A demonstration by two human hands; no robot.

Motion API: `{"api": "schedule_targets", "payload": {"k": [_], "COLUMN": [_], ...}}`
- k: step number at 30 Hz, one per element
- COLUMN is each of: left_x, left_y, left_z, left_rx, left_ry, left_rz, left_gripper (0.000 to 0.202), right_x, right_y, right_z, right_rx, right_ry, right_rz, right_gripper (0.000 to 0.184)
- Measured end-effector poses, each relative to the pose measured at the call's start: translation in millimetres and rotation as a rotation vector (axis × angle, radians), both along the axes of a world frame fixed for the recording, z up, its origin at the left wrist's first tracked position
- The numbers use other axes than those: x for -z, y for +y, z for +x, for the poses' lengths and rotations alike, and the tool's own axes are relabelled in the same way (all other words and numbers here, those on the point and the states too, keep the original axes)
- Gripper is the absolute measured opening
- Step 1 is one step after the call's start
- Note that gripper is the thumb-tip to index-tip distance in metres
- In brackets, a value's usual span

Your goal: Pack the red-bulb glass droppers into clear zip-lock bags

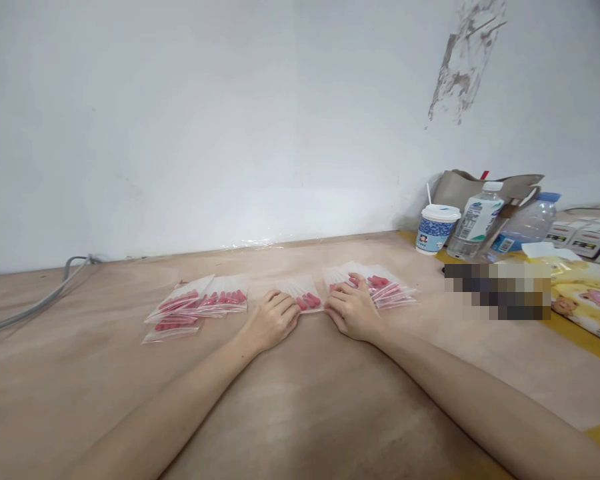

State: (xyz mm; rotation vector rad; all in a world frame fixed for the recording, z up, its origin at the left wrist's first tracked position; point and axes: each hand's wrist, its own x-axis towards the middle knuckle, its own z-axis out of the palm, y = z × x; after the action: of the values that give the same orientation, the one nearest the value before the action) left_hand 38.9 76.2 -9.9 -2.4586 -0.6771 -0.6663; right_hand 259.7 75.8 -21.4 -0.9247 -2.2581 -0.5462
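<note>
Between my hands lies a small clear zip bag (307,301) with several red, capsule-like pieces inside. My left hand (274,320) is closed at the bag's left side, fingers curled over its near corner. At the opposite corner, my right hand (353,308) has its thumb and fingertips closed on the bag's near edge, and one finger is raised. The fingertips are partly hidden. Just beyond my right hand sits a pile of similar filled bags (387,288). Another overlapping group of these bags (195,303) lies left of my left hand.
A brown-covered table (300,400) meets a white wall. At the right stand a lidded cup (435,230), a clear bottle (475,220), a blue-capped bottle (527,223), a grey bag (460,187) and yellow packs (587,307). A grey cable (40,313) runs along the left.
</note>
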Motion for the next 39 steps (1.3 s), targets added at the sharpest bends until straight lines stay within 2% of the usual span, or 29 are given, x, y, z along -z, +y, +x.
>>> {"api": "schedule_targets", "payload": {"k": [6, 14, 16, 18, 21, 22, 24, 27, 30, 32, 36, 39], "left_x": [-4.1, 6.2, 7.2, 4.7, -5.7, -10.0, -17.8, -23.6, -22.8, -21.1, -19.4, -15.3], "left_y": [-14, -11, -13, -16, -18, -17, -12, 0, 10, 14, 18, 15], "left_z": [-26, -33, -33, -32, -35, -40, -54, -86, -114, -124, -114, -85], "left_rx": [-0.047, -0.105, -0.118, -0.136, -0.209, -0.254, -0.354, -0.407, -0.393, -0.359, -0.288, -0.250], "left_ry": [-0.015, -0.082, -0.107, -0.133, -0.131, -0.104, -0.027, -0.009, -0.001, 0.000, -0.026, -0.066], "left_rz": [-0.023, -0.151, -0.186, -0.211, -0.244, -0.254, -0.260, -0.250, -0.238, -0.232, -0.245, -0.292], "left_gripper": [0.021, 0.026, 0.022, 0.021, 0.051, 0.055, 0.052, 0.049, 0.042, 0.032, 0.029, 0.027], "right_x": [0.1, -1.2, -0.5, 1.8, 6.6, 7.6, 7.5, 3.0, -1.1, -2.2, -7.5, -16.8], "right_y": [0, -1, 0, 2, 7, 9, 14, 22, 24, 22, 6, -7], "right_z": [-2, 1, -1, -8, -20, -22, -21, -2, 32, 57, 89, 79], "right_rx": [-0.023, -0.050, -0.049, -0.041, 0.007, 0.024, 0.033, 0.041, 0.131, 0.210, 0.305, 0.313], "right_ry": [-0.001, -0.027, -0.049, -0.087, -0.117, -0.105, -0.050, 0.094, 0.232, 0.285, 0.110, 0.086], "right_rz": [0.007, -0.017, -0.033, -0.043, -0.068, -0.083, -0.102, -0.102, -0.109, -0.121, -0.121, -0.022], "right_gripper": [0.016, 0.013, 0.021, 0.024, 0.028, 0.029, 0.030, 0.028, 0.031, 0.028, 0.022, 0.025]}}
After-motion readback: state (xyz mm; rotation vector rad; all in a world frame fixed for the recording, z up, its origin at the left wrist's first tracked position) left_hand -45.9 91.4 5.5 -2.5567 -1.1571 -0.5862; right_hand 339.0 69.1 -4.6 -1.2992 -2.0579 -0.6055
